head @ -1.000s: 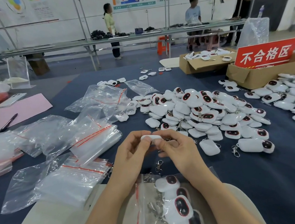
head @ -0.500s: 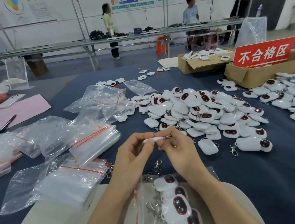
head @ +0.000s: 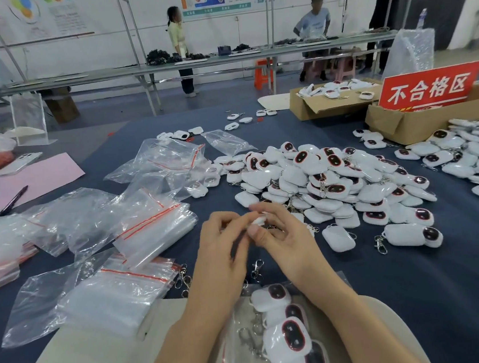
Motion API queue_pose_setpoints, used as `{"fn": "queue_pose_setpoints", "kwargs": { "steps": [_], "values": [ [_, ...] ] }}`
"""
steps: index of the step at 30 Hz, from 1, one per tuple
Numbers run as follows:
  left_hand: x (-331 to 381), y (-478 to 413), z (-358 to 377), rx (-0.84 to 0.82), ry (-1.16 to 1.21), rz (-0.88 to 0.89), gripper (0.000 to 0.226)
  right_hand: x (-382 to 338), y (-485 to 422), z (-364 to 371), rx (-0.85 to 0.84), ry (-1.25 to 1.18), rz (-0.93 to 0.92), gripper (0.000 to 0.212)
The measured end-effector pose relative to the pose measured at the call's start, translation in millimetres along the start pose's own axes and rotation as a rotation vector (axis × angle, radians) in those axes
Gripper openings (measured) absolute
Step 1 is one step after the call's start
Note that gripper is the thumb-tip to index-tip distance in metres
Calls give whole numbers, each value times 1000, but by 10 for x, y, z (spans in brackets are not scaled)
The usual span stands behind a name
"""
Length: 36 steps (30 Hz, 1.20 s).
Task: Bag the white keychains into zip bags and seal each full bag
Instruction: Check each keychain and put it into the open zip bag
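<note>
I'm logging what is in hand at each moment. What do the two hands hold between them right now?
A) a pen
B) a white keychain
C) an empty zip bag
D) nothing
B: the fingers of the left hand and the right hand pinch a small white keychain between them, while the part-filled zip bag lies nearer the person, between the forearms.

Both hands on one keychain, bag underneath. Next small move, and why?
Probably lower the white keychain into the zip bag below. The left hand and right hand pinch it between their fingertips right above that bag, which holds several keychains and seems to have room for more.
</note>
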State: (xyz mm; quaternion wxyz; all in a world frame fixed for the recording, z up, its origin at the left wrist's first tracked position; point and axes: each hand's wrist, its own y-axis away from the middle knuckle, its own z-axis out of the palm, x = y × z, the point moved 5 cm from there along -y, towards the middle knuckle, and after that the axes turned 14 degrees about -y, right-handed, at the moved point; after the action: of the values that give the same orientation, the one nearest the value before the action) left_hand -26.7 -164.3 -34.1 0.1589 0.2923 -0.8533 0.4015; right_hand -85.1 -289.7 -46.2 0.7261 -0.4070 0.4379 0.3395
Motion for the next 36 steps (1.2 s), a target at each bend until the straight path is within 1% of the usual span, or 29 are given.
{"fn": "queue_pose_setpoints", "kwargs": {
  "steps": [3, 5, 7, 9, 11, 14, 18, 20, 22, 25, 26, 27, 30, 32, 34, 36],
  "values": [
    [28, 5, 1, 18, 10, 12, 22, -36, 15, 6, -6, -37, 5, 14],
    [15, 0, -12, 45, 65, -35, 18, -38, 23, 8, -7, -75, 11, 10],
    [-27, -9, -21, 37, 157, -121, 23, -51, 27, -4, 0, -115, 9, 8],
    [-21, -16, -34, 22, 177, -115, 26, -76, 31, -14, 6, -150, 8, 9],
    [9, -17, -43, 8, 204, -99, 22, -93, 36, -25, 8, -157, 4, 7],
    [2, -15, -52, 18, 244, -120, 21, -73, 34, -38, 21, -141, 21, 4],
    [-26, -10, -47, 23, 212, -129, 24, -50, 29, -47, 33, -94, 34, 7],
    [-16, -12, -47, 37, 215, -118, 24, -48, 38, -45, 34, -117, 41, 6],
    [1, -23, -41, 48, 224, -104, 27, -36, 36, -26, 39, -228, 91, 10],
    [18, -25, -24, 51, 185, -56, 26, 11, 14, -22, 125, -516, 234, 23],
    [17, -17, -11, 38, 173, -43, 25, 16, 12, -24, 148, -568, 265, 27],
    [15, -10, 3, 22, 173, -39, 28, 15, 12, -25, 158, -594, 287, 30],
    [-8, 5, 29, -23, 237, -103, 55, 3, 19, -12, 154, -611, 311, 33],
    [-6, -5, 30, -29, 260, -124, 65, 7, 15, -11, 151, -601, 315, 34],
    [7, -2, 20, -19, 268, -119, 60, 4, 10, -21, 144, -580, 298, 32],
    [15, 7, 4, 2, 261, -124, 42, -10, 6, -37, 124, -543, 251, 29]
  ]
}}
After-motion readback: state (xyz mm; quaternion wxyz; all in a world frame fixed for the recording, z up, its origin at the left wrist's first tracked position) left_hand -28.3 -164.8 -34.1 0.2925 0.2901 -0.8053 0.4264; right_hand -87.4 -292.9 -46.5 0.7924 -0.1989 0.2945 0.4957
